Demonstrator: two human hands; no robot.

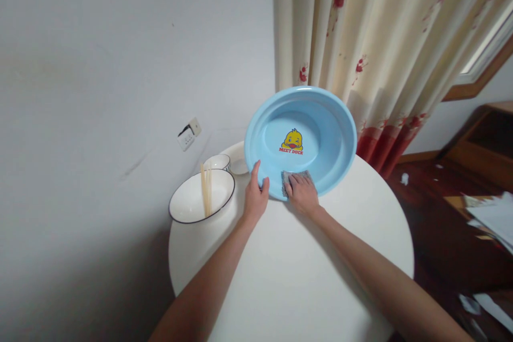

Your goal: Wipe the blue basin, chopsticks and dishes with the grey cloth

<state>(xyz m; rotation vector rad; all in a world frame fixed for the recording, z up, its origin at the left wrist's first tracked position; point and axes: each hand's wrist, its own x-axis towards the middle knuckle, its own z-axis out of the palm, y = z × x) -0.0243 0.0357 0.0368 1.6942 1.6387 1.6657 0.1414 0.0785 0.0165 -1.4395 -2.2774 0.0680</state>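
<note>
A light blue plastic basin [336,139] is tilted up on the white round table, its inside facing me, with a yellow duck print on its bottom. My left hand [256,192] grips the lower left rim, the thumb and a finger showing on the inner side and the other fingers hidden. Against the lower inner wall, my right hand [302,194] presses a grey cleaning cloth [285,177], its fingers laid over it. Left of the basin stands a white enamel bowl [184,200] with a dark rim, and several chopsticks [206,192] lean in it.
Behind the enamel bowl are a smaller white bowl [220,161] and a white dish [239,166]. The round table [288,278] stands close to the wall with a power socket [186,140]. A curtain [372,64] hangs behind; papers [491,216] lie at right.
</note>
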